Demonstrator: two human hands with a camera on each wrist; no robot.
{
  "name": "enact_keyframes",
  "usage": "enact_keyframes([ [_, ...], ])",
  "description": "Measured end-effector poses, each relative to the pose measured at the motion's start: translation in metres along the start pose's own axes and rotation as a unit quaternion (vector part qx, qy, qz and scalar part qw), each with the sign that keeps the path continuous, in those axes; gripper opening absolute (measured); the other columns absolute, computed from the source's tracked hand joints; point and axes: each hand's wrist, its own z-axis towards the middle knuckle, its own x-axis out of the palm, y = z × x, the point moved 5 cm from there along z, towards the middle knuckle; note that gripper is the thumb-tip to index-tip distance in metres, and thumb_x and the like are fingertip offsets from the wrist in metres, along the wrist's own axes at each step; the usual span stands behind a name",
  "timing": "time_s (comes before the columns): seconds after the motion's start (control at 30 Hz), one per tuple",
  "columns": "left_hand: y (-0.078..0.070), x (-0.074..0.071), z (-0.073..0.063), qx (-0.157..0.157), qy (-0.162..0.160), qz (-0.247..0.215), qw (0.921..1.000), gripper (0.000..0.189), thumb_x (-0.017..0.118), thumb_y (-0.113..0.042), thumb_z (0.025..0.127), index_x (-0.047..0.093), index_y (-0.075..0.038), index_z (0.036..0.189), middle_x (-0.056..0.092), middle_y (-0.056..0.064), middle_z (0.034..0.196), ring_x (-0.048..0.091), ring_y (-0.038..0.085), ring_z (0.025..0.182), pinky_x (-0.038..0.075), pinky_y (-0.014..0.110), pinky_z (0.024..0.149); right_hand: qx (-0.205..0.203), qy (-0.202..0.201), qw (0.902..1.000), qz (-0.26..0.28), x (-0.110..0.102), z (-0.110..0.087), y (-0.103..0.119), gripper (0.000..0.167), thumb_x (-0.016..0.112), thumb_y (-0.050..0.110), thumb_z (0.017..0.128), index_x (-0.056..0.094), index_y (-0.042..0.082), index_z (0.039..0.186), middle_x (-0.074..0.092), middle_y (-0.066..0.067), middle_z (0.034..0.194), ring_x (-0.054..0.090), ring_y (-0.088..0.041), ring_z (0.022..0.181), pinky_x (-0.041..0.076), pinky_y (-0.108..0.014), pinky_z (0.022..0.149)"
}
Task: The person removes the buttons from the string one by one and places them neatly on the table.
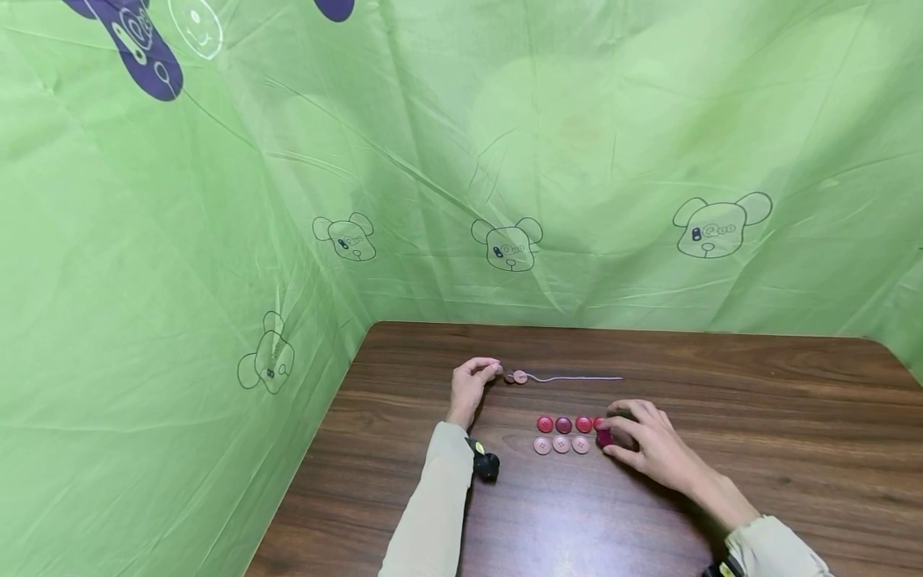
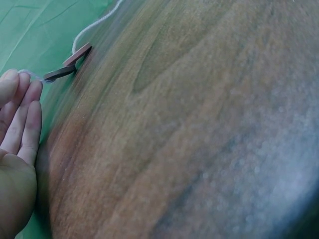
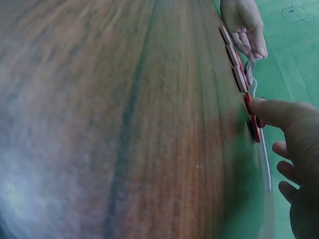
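My left hand (image 1: 470,389) pinches one end of a pale string (image 1: 577,377) between thumb and fingertips. Close to those fingertips, a dark button (image 2: 61,73) and a pink button (image 1: 520,377) are threaded on the string, leaning together in the left wrist view. The rest of the string trails rightward over the table. Lower right, my right hand (image 1: 656,449) holds a magenta button (image 1: 604,438) between thumb and forefinger, at the right end of the button rows. Its forefinger partly hides a red button (image 1: 598,422) there.
Two rows of buttons lie on the brown wooden table (image 1: 793,417): red and dark ones such as the plum button (image 1: 563,425) behind, and three pink ones, including a pink button (image 1: 561,445), in front. A green printed cloth (image 1: 577,160) hangs behind and left of the table.
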Motion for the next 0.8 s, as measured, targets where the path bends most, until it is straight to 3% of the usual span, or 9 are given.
enact_keyframes([
  [0.6, 0.0050, 0.0009, 0.0033, 0.003, -0.005, -0.016, 0.9999, 0.013, 0.071, -0.007, 0.085, 0.072, 0.002, 0.094, 0.074, 0.012, 0.087, 0.068, 0.009, 0.077, 0.058, 0.032, 0.079, -0.011, 0.012, 0.9998, -0.015, 0.0082, -0.0041, 0.0021, 0.034, 0.082, 0.029, 0.071, 0.073, 0.021, 0.103, 0.058, -0.013, 0.121, 0.046, -0.030, 0.114, 0.034, -0.046, 0.088],
  [0.8, 0.0050, 0.0003, 0.0036, 0.004, -0.009, -0.005, 0.9999, 0.013, 0.072, -0.010, 0.085, 0.073, 0.000, 0.094, 0.074, 0.013, 0.087, 0.068, 0.008, 0.077, 0.057, 0.027, 0.075, -0.013, 0.009, 0.9998, -0.011, 0.0089, -0.0036, 0.0033, 0.032, 0.082, 0.028, 0.072, 0.073, 0.021, 0.102, 0.058, -0.012, 0.120, 0.046, -0.030, 0.113, 0.034, -0.045, 0.086],
])
